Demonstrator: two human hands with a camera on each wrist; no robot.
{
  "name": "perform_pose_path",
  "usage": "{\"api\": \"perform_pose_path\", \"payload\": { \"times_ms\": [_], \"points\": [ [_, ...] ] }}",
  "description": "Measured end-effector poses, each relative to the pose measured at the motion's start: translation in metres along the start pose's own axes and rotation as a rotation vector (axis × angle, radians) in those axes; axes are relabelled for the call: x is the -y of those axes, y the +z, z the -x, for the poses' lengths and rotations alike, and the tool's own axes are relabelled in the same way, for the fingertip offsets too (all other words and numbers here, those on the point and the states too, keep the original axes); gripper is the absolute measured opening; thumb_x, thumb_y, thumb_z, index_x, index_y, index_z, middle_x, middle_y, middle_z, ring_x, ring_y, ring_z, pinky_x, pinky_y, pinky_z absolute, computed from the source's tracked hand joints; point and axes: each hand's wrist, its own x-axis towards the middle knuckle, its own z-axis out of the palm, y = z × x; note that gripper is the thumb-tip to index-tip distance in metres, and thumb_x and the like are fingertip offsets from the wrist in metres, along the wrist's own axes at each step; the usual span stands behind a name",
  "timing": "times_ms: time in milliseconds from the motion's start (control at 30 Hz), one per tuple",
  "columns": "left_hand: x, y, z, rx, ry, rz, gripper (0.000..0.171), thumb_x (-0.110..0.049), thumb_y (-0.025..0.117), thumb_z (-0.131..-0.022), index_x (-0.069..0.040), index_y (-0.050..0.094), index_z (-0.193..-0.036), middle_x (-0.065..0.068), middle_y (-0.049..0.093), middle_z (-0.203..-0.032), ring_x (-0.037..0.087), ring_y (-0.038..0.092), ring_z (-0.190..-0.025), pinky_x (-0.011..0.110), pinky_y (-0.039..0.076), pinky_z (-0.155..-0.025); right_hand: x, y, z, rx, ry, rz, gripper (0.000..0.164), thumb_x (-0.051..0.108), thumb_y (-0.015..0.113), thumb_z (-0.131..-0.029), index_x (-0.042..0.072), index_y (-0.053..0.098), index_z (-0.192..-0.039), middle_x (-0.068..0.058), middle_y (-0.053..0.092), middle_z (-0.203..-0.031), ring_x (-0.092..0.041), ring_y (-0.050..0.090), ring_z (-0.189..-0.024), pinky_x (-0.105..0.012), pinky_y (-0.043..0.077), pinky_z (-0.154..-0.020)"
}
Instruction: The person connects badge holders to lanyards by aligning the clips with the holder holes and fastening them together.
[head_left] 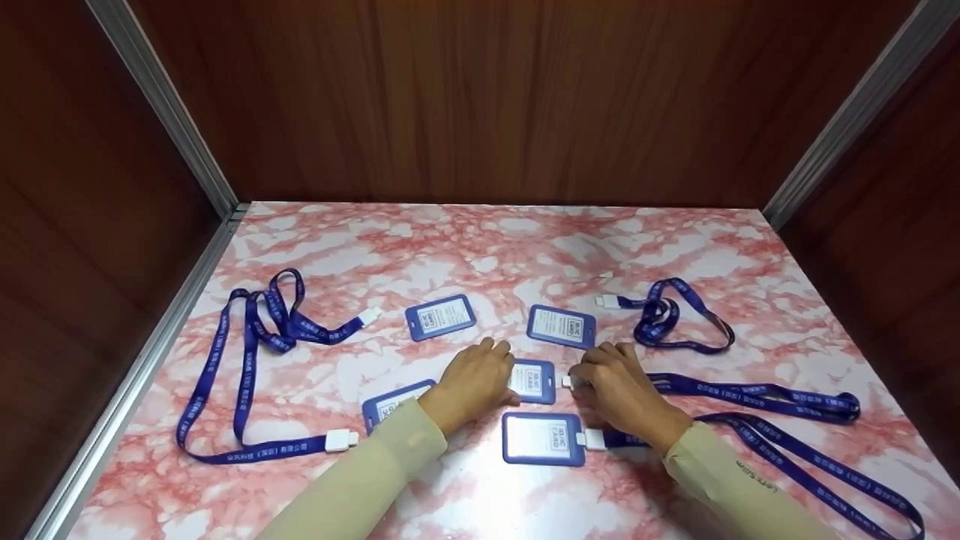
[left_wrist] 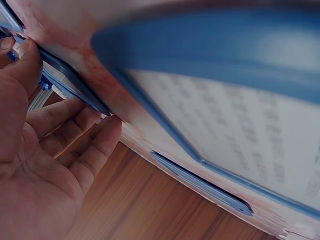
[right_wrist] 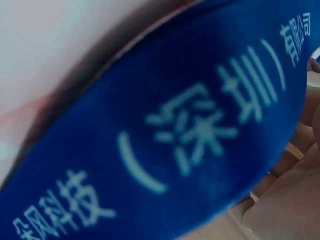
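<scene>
Smooth plas. badge (head_left: 532,381), cloth lanyard (head_left: 679,385), glossy tbl. (head_left: 480,251)

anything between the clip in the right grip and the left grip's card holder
Nothing visible: in the head view, only bare tabletop separates the white clip in the right grip from the slotted end of the card holder in the left grip.

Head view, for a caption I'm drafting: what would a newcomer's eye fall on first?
The eye likely falls on the left hand gripping a blue card holder below centre, and the right hand pinching a white clip just right of it. Next come blue lanyards, looped at both sides of the red and white tabletop.
</scene>
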Motion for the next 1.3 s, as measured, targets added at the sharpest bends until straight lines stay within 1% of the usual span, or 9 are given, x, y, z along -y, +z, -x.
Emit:
{"api": "perform_pose_path", "payload": {
  "times_ms": [167,300,467,633,867,967,1133,1300],
  "points": [
    [-0.0005,0.0008,-0.0008,0.001,-0.001,0.002,0.059,-0.055,0.069,-0.078,-0.007,0.066,-0.111,0.002,0.056,-0.110,0.021,0.052,-0.097,0.035,0.050,-0.081,0.0016,0.0002,-0.0011,-0.013,-0.010,0.003,0.019,0.003,0.081,-0.069,0.011,0.076,-0.086,-0.002,0.066,-0.084,-0.021,0.052,-0.081,-0.042,0.030,-0.075],
    [-0.0005,0.0001,-0.0010,0.010,-0.007,0.004,0.059,-0.055,0.069,-0.078,-0.007,0.065,-0.113,0.002,0.057,-0.114,0.021,0.052,-0.101,0.036,0.049,-0.084,0.0024,0.0006,-0.0026,0.002,-0.002,0.011,0.019,0.004,0.082,-0.070,0.011,0.076,-0.087,-0.002,0.067,-0.086,-0.021,0.052,-0.082,-0.042,0.030,-0.076],
    [-0.0007,0.0004,-0.0009,0.004,0.000,-0.004,0.059,-0.055,0.070,-0.078,-0.007,0.066,-0.111,0.001,0.057,-0.111,0.020,0.053,-0.097,0.034,0.050,-0.082,0.0026,0.0009,-0.0033,0.025,0.007,0.035,0.018,0.006,0.081,-0.071,0.012,0.076,-0.088,-0.002,0.067,-0.089,-0.021,0.052,-0.084,-0.042,0.030,-0.077],
    [-0.0008,0.0000,-0.0001,-0.004,0.017,-0.031,0.058,-0.057,0.068,-0.077,-0.008,0.066,-0.108,0.000,0.056,-0.103,0.018,0.052,-0.092,0.031,0.050,-0.078,0.0032,0.0015,-0.0040,0.017,0.003,0.045,0.020,0.008,0.082,-0.070,0.013,0.076,-0.088,-0.002,0.066,-0.087,-0.021,0.051,-0.082,-0.041,0.029,-0.074],
    [-0.0011,-0.0005,-0.0011,0.021,-0.004,-0.022,0.060,-0.057,0.067,-0.079,-0.008,0.066,-0.114,0.002,0.057,-0.111,0.019,0.052,-0.096,0.034,0.050,-0.083,0.0044,0.0020,-0.0059,0.053,0.025,0.036,0.019,0.009,0.081,-0.073,0.012,0.076,-0.091,-0.001,0.066,-0.090,-0.021,0.052,-0.084,-0.042,0.030,-0.078],
    [-0.0012,-0.0006,-0.0007,0.026,-0.009,-0.017,0.060,-0.057,0.067,-0.080,-0.008,0.066,-0.114,0.002,0.057,-0.112,0.020,0.052,-0.097,0.034,0.050,-0.083,0.0047,0.0031,-0.0070,0.064,0.024,0.033,0.020,0.009,0.082,-0.072,0.012,0.076,-0.091,-0.002,0.066,-0.091,-0.022,0.052,-0.085,-0.042,0.031,-0.079],
    [-0.0017,-0.0008,-0.0001,0.017,-0.015,-0.005,0.060,-0.056,0.069,-0.078,-0.007,0.066,-0.112,0.002,0.057,-0.110,0.020,0.053,-0.097,0.033,0.053,-0.080,0.0047,0.0052,-0.0079,0.048,0.009,0.039,0.022,0.010,0.084,-0.068,0.013,0.075,-0.088,0.000,0.066,-0.089,-0.020,0.051,-0.085,-0.041,0.031,-0.078],
    [-0.0017,-0.0001,-0.0008,-0.002,0.003,-0.007,0.059,-0.055,0.070,-0.077,-0.007,0.067,-0.110,0.003,0.057,-0.108,0.021,0.052,-0.096,0.033,0.053,-0.077,0.0048,0.0055,-0.0076,0.034,0.008,0.031,0.022,0.007,0.083,-0.067,0.012,0.075,-0.087,0.000,0.065,-0.087,-0.020,0.051,-0.084,-0.041,0.031,-0.079]
  ]
}}
